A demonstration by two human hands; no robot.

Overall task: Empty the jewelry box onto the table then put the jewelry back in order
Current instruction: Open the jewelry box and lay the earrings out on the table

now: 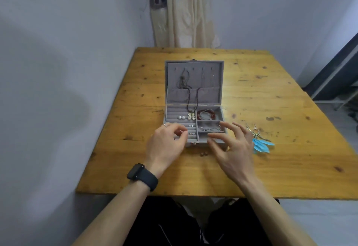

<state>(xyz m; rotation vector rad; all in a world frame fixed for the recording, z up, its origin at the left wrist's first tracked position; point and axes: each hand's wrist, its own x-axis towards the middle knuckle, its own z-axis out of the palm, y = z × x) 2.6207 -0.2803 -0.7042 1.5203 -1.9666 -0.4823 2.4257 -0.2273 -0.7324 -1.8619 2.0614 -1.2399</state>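
A grey velvet jewelry box [211, 141] stands open on the wooden table [271, 168], lid upright with necklaces [190, 94] hanging inside. Pearl studs [181, 117] and other small earrings sit in the ring rolls; a red bracelet [206, 114] and silver chain [210, 129] lie in the right compartments. My left hand [164, 147], fingers curled, pinches something tiny over the box's front left; I cannot tell what. My right hand [232, 149] hovers with spread fingers over the front right compartment. Blue feather earrings [261, 144] lie right of the box. Two small studs [203, 154] lie before it.
The table stands in a corner, with a wall close on the left and a cream curtain [186, 11] behind. A dark door frame [339, 71] is at the far right. My left wrist wears a black watch [142, 176].
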